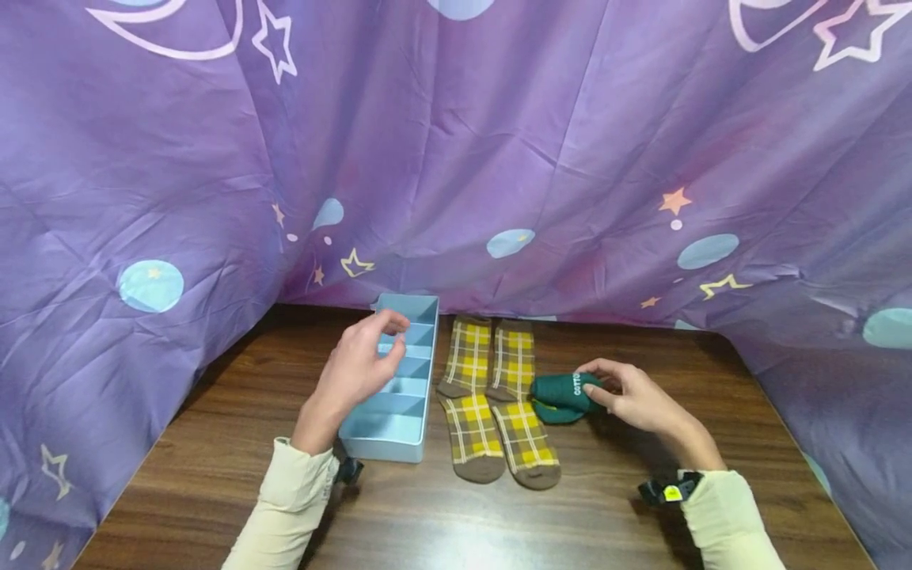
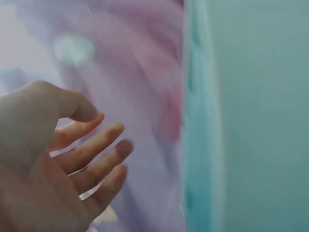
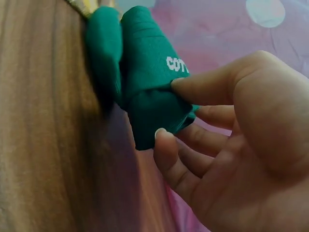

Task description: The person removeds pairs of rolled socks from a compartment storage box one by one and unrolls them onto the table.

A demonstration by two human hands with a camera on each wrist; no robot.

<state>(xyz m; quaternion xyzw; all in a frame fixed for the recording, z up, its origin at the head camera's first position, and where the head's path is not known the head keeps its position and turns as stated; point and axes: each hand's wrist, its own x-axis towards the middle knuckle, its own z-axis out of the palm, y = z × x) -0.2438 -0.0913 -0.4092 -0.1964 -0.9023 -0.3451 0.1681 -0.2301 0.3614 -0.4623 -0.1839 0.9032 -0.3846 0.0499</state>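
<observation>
A rolled pair of green socks (image 1: 558, 393) with white lettering lies just right of the plaid socks. My right hand (image 1: 630, 396) pinches its right end between thumb and fingers; the right wrist view shows the green roll (image 3: 152, 72) close up, tilted off the wood. Over the light blue divided box (image 1: 388, 427) hovers my left hand (image 1: 359, 360), fingers loosely bent with nothing between them. In the left wrist view the same hand (image 2: 72, 150) shows spread fingers beside the box's wall (image 2: 260, 116). Two yellow-and-brown plaid socks (image 1: 470, 360) (image 1: 514, 360) lie flat side by side between box and roll.
The brown wooden table (image 1: 427, 522) carries everything. A purple curtain (image 1: 456, 158) with stars and moons hangs along its back and both sides. The box has several compartments in a row and stands near the back curtain, left of the plaid socks.
</observation>
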